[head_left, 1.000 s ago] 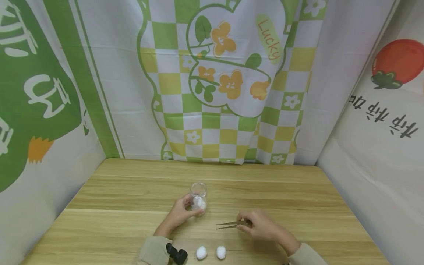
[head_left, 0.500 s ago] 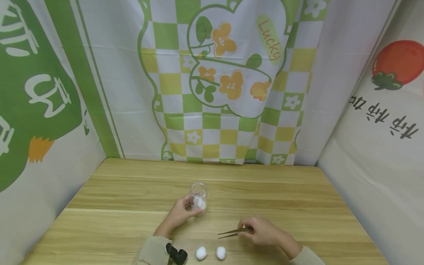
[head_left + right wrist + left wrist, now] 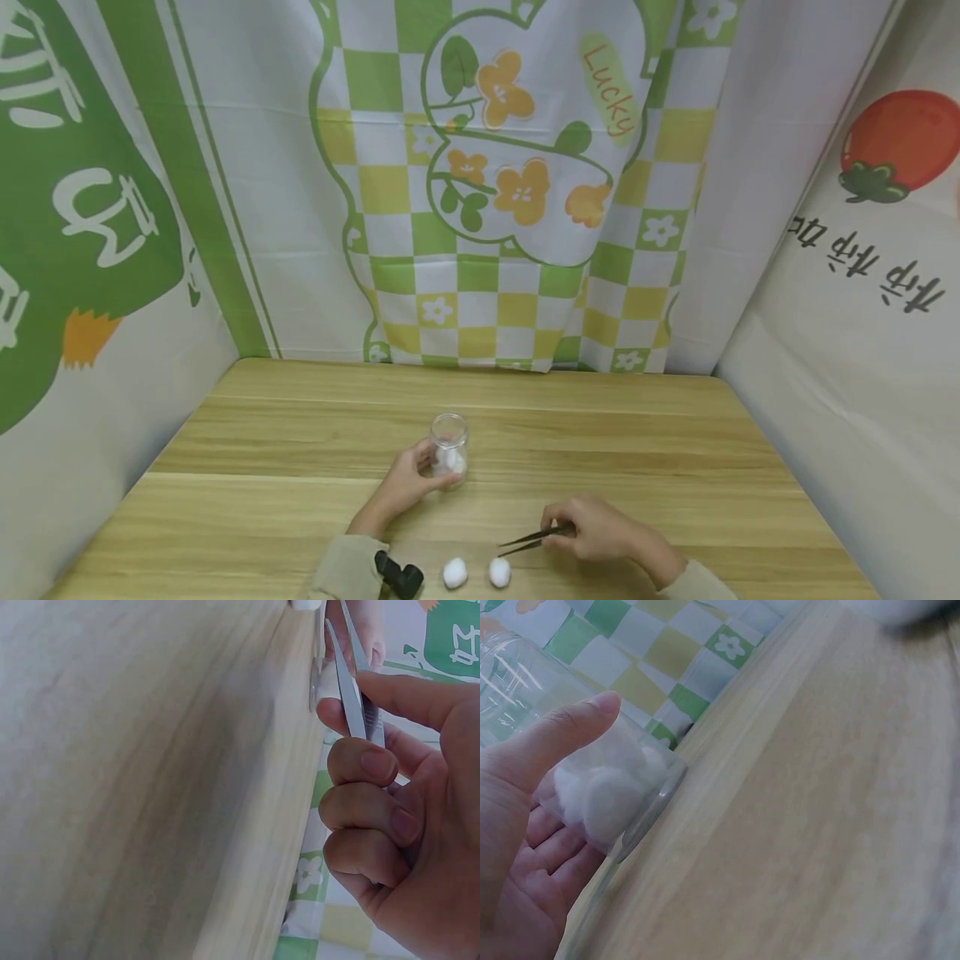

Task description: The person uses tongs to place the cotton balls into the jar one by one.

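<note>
From my station I see the left hand clamped around the lower part of a clear jar, thumb on the near side; the jar stands upright and uncapped on the wood-grain table, left of the tweezers, with several white cotton balls heaped at its bottom; the right hand pinches metal tweezers between thumb and fingers, its other fingers curled toward the palm, and I read the two tweezer tips as apart, pointing left; they sit just beyond the right cotton ball, though I cannot tell whether they touch it; the left cotton ball lies beside that one, a gap between them, both at the near edge of my head view; a black wrist mount shows at the left beige sleeve; on the far side hangs a green-and-yellow checked cloth printed with flowers and "Lucky".
</note>
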Motion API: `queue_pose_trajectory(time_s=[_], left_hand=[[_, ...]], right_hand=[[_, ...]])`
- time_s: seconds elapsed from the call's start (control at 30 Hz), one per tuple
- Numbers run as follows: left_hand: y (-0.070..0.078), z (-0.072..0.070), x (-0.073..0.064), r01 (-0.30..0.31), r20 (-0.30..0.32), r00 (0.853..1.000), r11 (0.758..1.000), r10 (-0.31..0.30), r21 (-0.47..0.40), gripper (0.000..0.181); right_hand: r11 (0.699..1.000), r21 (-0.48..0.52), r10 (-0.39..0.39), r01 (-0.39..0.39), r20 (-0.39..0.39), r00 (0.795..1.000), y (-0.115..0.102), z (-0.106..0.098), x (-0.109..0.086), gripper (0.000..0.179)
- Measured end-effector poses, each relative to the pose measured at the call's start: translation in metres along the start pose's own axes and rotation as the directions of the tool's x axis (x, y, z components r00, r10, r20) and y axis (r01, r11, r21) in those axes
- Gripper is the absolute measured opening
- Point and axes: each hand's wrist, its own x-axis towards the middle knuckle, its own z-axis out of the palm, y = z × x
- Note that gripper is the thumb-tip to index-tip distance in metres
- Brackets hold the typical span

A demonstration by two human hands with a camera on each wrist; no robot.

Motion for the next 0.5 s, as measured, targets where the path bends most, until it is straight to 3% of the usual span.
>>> queue_pose_trajectory(time_s=[0.23, 0.5], left_hand=[[-0.0003, -0.0001, 0.0, -0.002, 0.003, 1.0, 1.0, 0.002, 0.0, 0.064], [-0.0003, 0.0001, -0.0001, -0.003, 0.002, 1.0, 1.0, 0.003, 0.0, 0.065]], right_hand=[[1.0, -0.015, 0.016, -0.016, 0.035, 0.999, 0.0007, 0.0017, -0.0001, 0.013], [0.999, -0.026, -0.042, 0.044, 0.067, 0.997, 0.0006, 0.0056, -0.0006, 0.014]])
